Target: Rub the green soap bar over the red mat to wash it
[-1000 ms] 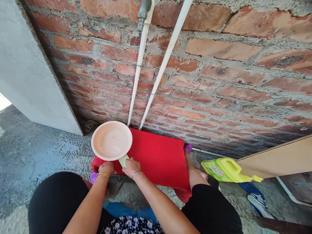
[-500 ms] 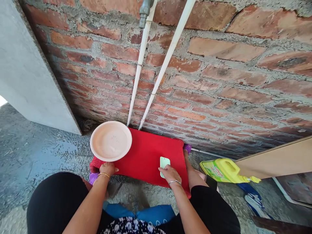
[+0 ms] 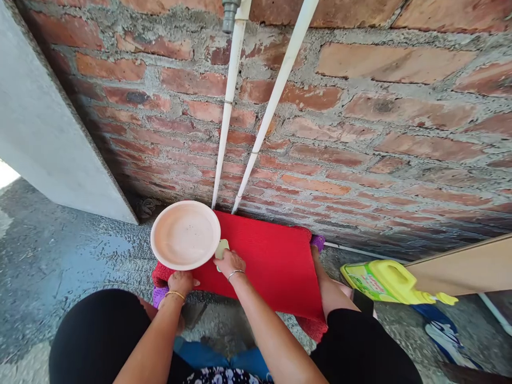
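Observation:
A red mat (image 3: 272, 250) with a shaggy underside lies spread in front of me, its smooth back facing up. My left hand (image 3: 182, 282) grips the mat's near left edge, just below the basin, thumb on top. My right hand (image 3: 232, 262) holds a flat pale green scrub brush (image 3: 222, 248) against the mat, close to the basin's right rim. Any bristles are hidden beneath it. A pale pink basin (image 3: 186, 234) stands on the left end of the mat, with small specks at its bottom.
A brick wall (image 3: 320, 154) rises behind the mat, with two white pipes (image 3: 266, 120) and a tap (image 3: 230, 16). To the right lie a yellow jug (image 3: 384, 280) and a flip-flop (image 3: 446, 336). A grey slab (image 3: 60, 122) leans at left above wet concrete floor (image 3: 92, 245).
My right hand has moved left across the mat with the scrub brush, from the right part to beside the basin. My left hand keeps its hold on the mat's edge.

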The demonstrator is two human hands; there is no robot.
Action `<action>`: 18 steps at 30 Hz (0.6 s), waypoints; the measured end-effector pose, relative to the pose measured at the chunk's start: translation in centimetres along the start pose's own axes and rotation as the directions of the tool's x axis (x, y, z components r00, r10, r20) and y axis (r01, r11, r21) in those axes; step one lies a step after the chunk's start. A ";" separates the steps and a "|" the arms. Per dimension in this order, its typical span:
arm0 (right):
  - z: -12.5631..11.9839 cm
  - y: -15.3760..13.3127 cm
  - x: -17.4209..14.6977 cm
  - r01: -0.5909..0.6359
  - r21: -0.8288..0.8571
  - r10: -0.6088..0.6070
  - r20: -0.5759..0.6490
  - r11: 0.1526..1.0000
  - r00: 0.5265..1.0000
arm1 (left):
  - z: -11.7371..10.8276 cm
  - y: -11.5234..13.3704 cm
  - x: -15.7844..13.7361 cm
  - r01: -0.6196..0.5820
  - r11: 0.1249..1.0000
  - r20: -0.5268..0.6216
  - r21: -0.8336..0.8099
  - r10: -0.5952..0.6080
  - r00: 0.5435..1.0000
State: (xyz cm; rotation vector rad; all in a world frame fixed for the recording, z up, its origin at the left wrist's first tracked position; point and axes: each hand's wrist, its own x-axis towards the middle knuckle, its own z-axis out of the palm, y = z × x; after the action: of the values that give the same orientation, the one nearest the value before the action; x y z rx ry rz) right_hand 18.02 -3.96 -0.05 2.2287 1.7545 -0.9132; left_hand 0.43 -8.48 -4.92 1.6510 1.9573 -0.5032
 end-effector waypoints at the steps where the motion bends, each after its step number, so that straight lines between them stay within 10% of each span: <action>1: -0.3 1.4 -0.1 -0.022 -0.022 0.022 -0.011 1.000 1.000 | -0.2 0.0 -0.1 -0.009 1.000 0.012 0.002 0.009 1.000; 8: -3.4 10.1 -0.4 -0.299 0.019 0.299 -0.050 0.954 0.953 | -1.2 0.3 -0.8 -0.032 0.999 0.062 0.006 0.031 0.998; 18: -1.2 -1.3 3.1 0.035 0.057 -0.032 -0.063 0.998 0.998 | -1.3 0.3 -0.8 -0.037 0.996 0.063 0.078 0.032 0.997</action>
State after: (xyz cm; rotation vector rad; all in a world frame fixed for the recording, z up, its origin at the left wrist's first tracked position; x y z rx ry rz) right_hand 17.68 -0.41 -0.51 2.2938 1.8199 -0.9227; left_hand 0.59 -8.32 -3.36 1.6944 1.8830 -0.6187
